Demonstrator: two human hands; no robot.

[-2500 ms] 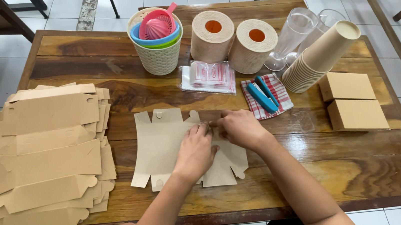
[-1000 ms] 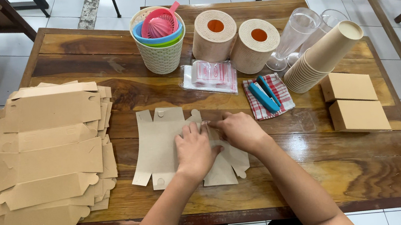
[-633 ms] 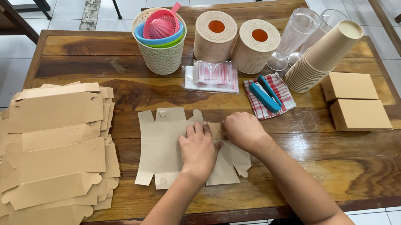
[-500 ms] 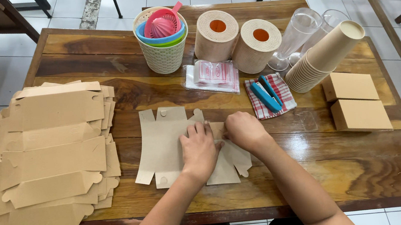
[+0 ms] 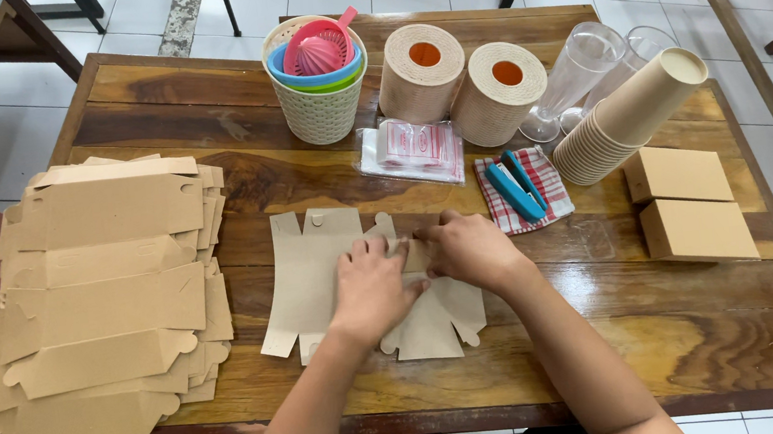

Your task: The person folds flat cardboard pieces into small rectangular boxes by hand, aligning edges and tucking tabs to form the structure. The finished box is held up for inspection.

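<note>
Pressing flat cardboard blank: left hand spread, right hand curled.

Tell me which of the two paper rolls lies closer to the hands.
The right-hand roll, with the orange core, beside the clear glasses. It lies nearer the right hand than the roll by the basket.

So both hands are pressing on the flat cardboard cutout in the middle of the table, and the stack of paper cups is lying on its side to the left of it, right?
Not quite. In the head view the stack of paper cups lies on its side to the right of the flat cardboard cutout, not the left. The left hand and right hand do press on that cutout.
</note>
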